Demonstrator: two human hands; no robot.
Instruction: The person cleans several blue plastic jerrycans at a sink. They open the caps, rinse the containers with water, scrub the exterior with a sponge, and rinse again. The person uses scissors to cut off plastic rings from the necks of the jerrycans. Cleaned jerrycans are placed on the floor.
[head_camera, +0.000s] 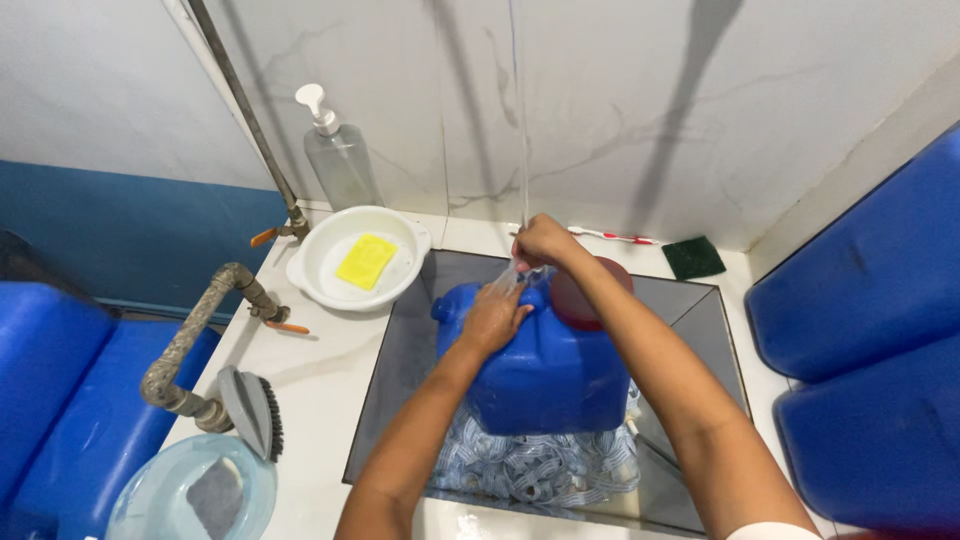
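Washing seems to be the step in hand. A thin stream of water (521, 150) falls from above onto the top of a blue jug (545, 370). The jug stands in the sink (400, 350), on top of a blue and white checked cloth (540, 465).

The left hand (492, 318) lies flat on the top of the jug, by its corner. Its grip is loose and spread out, pressing on the jug, not closed around it. The right hand (543, 242) is up at the water, with its fingers bent over the jug's top. I cannot tell if it is grasping anything there, because the water and the hand hide it. A round dark red thing (590, 295) shows just behind the right arm.

To my eye, the next move needs a firm hold, since the jug is wet and may slip.

On the white surface (330, 370) left of the sink sits a white bowl (325, 285) with a yellow sponge (366, 261) in it. A clear pump bottle (338, 155) stands by the wall. A scrub brush (255, 410) lies near a pipe (190, 340). A green pad (693, 257) and a toothbrush (610, 236) lie behind the sink.
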